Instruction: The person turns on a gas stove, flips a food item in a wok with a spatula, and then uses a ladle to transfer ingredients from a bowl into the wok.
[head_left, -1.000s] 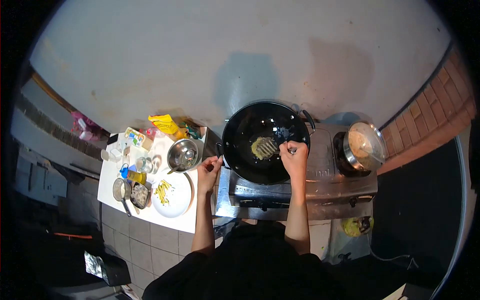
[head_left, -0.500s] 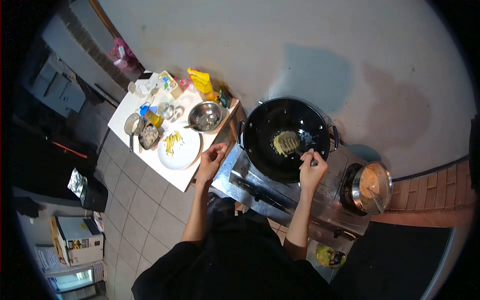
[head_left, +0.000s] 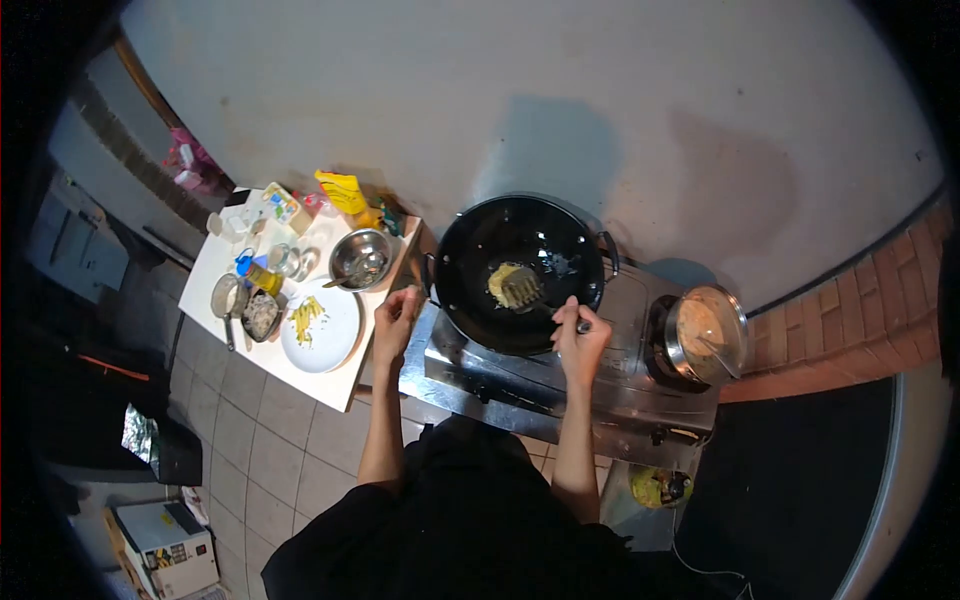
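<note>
My right hand (head_left: 583, 343) is closed round the handle of a slotted turner (head_left: 521, 288). The turner's head rests on a small yellowish mass of food (head_left: 499, 283) low in a black two-handled wok (head_left: 470, 310), on a steel stove (head_left: 620, 365). Just outside the wok's left handle (head_left: 428, 278) is my left hand (head_left: 395, 320), its fingers curled in and thumb close to them. It looks apart from the handle, and nothing shows in its fingers.
On the left, a white table (head_left: 210, 275) carries a plate (head_left: 340, 345) of yellow-green strips, a steel bowl (head_left: 362, 258), a sieve (head_left: 229, 297), a yellow pouch (head_left: 341, 192) and jars. A steel pot (head_left: 700, 335) with orange contents occupies the right burner. A brick ledge (head_left: 840, 330) lies beyond.
The whole view has shifted, so the wok and table appear further left. My left hand has come nearer the wok's left handle, its fingers more curled. My right hand still grips the turner.
</note>
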